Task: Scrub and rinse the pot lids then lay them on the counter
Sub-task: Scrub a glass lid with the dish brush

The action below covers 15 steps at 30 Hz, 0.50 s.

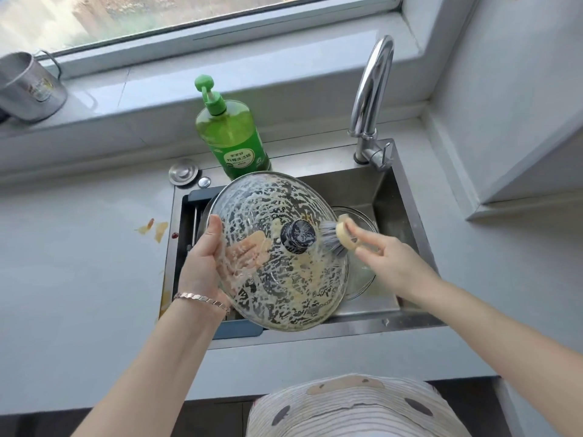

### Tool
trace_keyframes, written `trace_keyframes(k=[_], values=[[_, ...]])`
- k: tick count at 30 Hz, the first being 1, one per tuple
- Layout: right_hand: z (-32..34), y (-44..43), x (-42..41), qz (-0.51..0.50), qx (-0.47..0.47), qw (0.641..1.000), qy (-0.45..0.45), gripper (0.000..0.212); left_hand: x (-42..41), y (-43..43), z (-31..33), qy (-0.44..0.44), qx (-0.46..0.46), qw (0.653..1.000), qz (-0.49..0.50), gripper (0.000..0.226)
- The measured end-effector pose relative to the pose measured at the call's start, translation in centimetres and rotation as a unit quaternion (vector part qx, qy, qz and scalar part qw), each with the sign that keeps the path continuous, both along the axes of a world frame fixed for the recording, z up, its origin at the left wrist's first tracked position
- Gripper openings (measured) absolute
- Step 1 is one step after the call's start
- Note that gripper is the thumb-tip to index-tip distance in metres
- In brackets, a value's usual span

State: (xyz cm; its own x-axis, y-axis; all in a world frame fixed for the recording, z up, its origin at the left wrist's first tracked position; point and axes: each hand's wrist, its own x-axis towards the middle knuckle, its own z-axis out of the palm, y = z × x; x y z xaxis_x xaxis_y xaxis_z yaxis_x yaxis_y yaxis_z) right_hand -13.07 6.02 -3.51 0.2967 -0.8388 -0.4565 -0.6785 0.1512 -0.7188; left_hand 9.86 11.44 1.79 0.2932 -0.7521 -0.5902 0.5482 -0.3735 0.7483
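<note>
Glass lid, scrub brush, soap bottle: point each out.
glass lid (284,287), head view, soapy glass below the knob.
scrub brush (332,241), head view, on the grey bristles.
soap bottle (228,137), head view, on the green body.

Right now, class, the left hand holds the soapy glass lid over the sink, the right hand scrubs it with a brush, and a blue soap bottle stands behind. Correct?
No: the head view shows the soap bottle is green, not blue. The rest stands: left hand holding the glass lid over the sink, right hand scrubbing with the brush.
</note>
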Motion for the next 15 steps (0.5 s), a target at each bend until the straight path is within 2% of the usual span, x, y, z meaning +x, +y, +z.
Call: trace_keyframes(k=[2, 6, 9, 11, 15], values=[[-0.3, -1.0, -0.4, -0.033, 0.010, 0.999, 0.034, 0.047, 0.0, 0.2, 0.1, -0.005, -0.010, 1.000, -0.020, 0.038], [1.3, 1.3, 0.6, 0.037, -0.016, 0.999, -0.037, 0.047, 0.0, 0.4, 0.0, -0.003, -0.027, 1.000, -0.015, 0.037], [0.6, -0.7, -0.4, -0.009, -0.013, 0.999, 0.037, 0.046, 0.3, 0.6, -0.2, 0.037, -0.052, 0.998, -0.015, 0.047], [0.5, -0.8, -0.5, -0.019, -0.015, 0.997, 0.070, 0.047, 0.2, 0.6, -0.3, 0.044, -0.057, 0.997, -0.032, 0.042], [1.9, 1.5, 1.0, 0.051, -0.040, 0.998, -0.015, 0.045, 0.6, 0.5, -0.5, 0.046, -0.058, 0.997, -0.036, 0.038]])
